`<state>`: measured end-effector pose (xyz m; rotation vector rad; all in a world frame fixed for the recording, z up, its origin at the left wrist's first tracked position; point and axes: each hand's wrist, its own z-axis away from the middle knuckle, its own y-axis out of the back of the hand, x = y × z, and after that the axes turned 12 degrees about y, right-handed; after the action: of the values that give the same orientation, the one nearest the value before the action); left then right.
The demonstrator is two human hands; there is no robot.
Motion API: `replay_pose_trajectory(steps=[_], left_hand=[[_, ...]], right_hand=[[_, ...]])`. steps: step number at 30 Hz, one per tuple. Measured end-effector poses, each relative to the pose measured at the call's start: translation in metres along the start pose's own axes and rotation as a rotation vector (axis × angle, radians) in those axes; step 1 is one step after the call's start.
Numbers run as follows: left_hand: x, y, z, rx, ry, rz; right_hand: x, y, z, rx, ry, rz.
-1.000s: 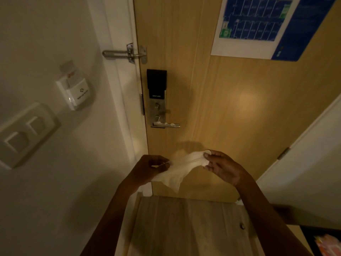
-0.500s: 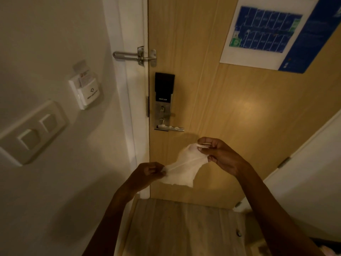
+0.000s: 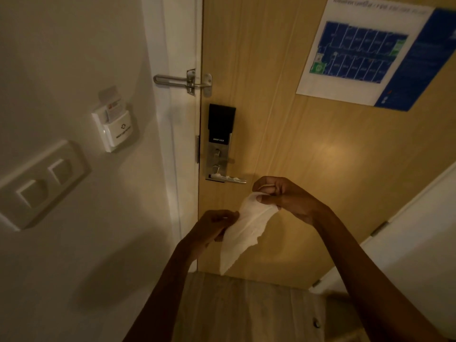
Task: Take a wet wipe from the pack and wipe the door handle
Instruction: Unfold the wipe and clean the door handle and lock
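A thin white wet wipe [image 3: 244, 230] was held stretched between both hands before the light wooden door [image 3: 308, 169]. Its upper end was pinched in the closed fingers of the right hand [image 3: 281, 197], its left edge gripped by the closed left hand [image 3: 212, 225], lower down. The silver lever door handle [image 3: 232, 179] was seen just above the right hand, untouched.

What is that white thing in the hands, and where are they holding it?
A wet wipe, stretched between both hands: the left hand pinches its left edge, the right hand pinches its top end.
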<state>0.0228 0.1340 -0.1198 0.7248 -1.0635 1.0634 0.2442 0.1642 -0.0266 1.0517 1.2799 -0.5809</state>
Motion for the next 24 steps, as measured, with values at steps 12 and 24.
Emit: replay_pose_trajectory(steps=[12, 24], left_hand=[[0.022, 0.012, -0.020, 0.175, -0.076, -0.001], [0.033, 0.029, -0.026, 0.250, 0.011, 0.141]], right_hand=[[0.048, 0.018, -0.011, 0.053, -0.237, -0.276], [0.076, -0.016, -0.012, 0.096, -0.058, -0.538]])
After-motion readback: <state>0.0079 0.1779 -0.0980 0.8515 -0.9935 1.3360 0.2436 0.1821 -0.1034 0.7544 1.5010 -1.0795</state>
